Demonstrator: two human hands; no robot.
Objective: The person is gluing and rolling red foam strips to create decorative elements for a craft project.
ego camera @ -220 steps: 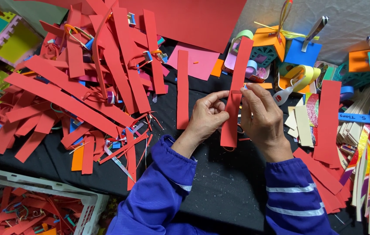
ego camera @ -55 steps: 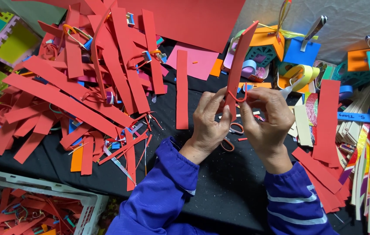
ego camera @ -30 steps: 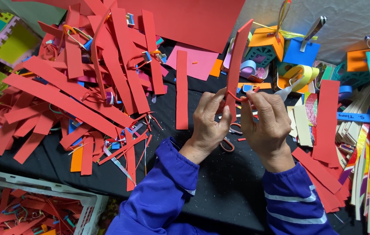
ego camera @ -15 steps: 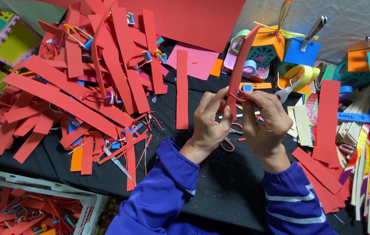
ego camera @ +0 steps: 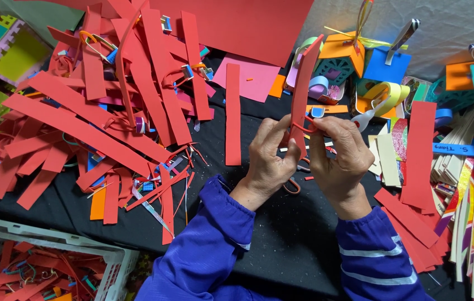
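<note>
Both hands are working one red foam strip (ego camera: pixel 304 83) above the black tabletop (ego camera: pixel 281 245): the left hand (ego camera: pixel 267 161) is pinching its lower end, the right hand (ego camera: pixel 340 159) is pressing a thin red loop (ego camera: pixel 304 127) against it. The joining is looking unfinished, with many loose strips (ego camera: pixel 109 128) lying uncut. Compared with half a second ago, the strip is bowing slightly more, the grip barely shifting

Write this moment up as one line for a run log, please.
left hand: pinching red foam strip | right hand: gripping same strip, thin red loop at fingers | strip: upright, bowed | surroundings: red strip pile, black cloth, white basket
</note>
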